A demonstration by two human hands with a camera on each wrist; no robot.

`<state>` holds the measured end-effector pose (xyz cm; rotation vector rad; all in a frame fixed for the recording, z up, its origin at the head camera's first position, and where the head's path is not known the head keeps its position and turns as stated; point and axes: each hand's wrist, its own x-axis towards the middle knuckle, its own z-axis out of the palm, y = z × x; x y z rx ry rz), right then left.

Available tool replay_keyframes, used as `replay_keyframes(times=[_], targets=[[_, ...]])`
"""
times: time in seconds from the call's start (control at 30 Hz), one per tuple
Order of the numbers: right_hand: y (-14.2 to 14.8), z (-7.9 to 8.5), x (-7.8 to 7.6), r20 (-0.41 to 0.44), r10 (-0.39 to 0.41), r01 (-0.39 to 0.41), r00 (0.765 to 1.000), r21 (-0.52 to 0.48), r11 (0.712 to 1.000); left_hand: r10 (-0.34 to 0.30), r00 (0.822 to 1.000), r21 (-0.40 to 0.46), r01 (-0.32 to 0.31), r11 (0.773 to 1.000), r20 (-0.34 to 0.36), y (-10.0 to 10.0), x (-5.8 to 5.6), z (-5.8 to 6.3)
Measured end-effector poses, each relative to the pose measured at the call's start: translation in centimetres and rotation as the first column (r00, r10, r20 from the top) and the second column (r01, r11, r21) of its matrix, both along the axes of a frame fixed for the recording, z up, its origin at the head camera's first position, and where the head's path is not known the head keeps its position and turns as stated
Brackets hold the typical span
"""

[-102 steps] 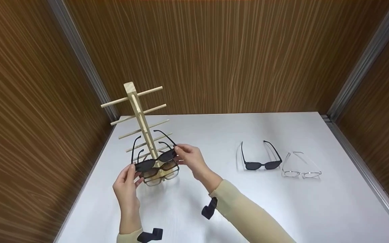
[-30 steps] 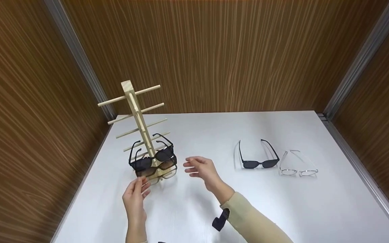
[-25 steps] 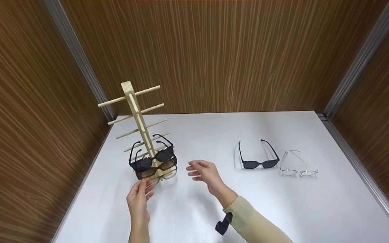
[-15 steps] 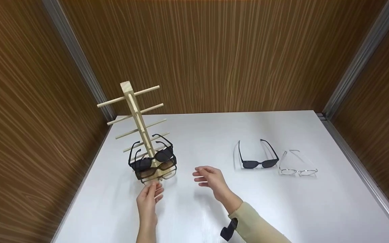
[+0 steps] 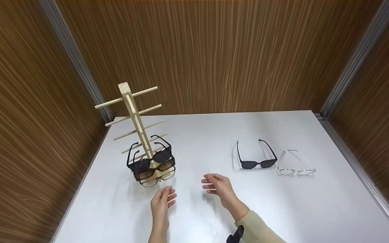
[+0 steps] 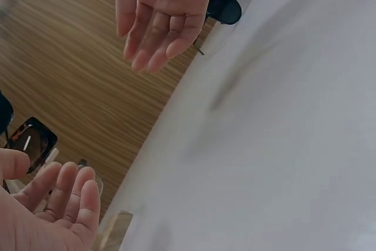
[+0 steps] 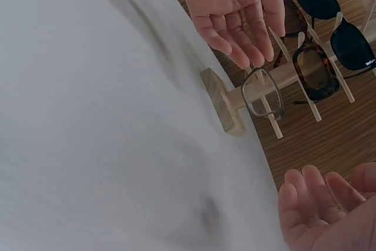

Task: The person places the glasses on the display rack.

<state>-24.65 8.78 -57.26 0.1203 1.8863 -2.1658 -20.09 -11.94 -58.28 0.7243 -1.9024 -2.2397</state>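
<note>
My left hand (image 5: 161, 206) hovers in front of the wooden eyewear rack (image 5: 136, 118), fingers loosely bent, holding nothing. To its right, my right hand (image 5: 222, 189) is likewise relaxed and bare. Three pairs hang on the rack's lower pegs: black sunglasses (image 5: 162, 155) on top, brown-tinted tortoiseshell sunglasses (image 7: 317, 70) below them, and clear-lens glasses (image 7: 262, 92) lowest. The rack's upper pegs carry nothing. Another pair of black sunglasses (image 5: 267, 163) lies on the table with its temples unfolded, beside thin-framed clear glasses (image 5: 306, 172).
The white table (image 5: 194, 135) is bounded by a wood-grain back panel (image 5: 214, 54) and side panels with metal corner strips (image 5: 76, 60). The rack stands at the table's left, the loose eyewear at the right.
Both hands held the black sunglasses at the rack; those now hang there, released. Since then both hands have drawn back toward the person and shifted right.
</note>
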Motion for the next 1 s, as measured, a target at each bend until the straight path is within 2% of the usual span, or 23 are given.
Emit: replay_keyframes(times=[0.33,0.63,0.73,0.87,1.0], targets=[[1.7,-1.5,0.4,0.037,-0.055,0.056,0.998,-0.028,0.998,-0.074,0.997,0.098,0.075,0.992,-0.010,1.7,-0.2,-1.5],[2.9,-2.7,0.8,0.066,-0.110,0.114,0.992,-0.053,0.992,-0.124,0.992,0.162,0.117,0.980,0.034,3.0,-0.3,-2.5],[3.4,-2.8,0.8,0.073,-0.130,0.134,0.989,-0.062,0.989,-0.146,0.989,0.191,0.140,0.972,0.019,3.2,-0.2,-2.4],[4.1,-2.8,0.7,0.070,-0.164,0.169,0.984,-0.067,0.983,-0.180,0.984,0.203,0.172,0.964,0.020,3.7,0.1,-1.3],[4.9,-2.9,0.8,0.070,-0.192,0.196,0.979,-0.055,0.979,-0.198,0.980,0.209,0.191,0.959,0.012,4.4,-0.1,-2.0]])
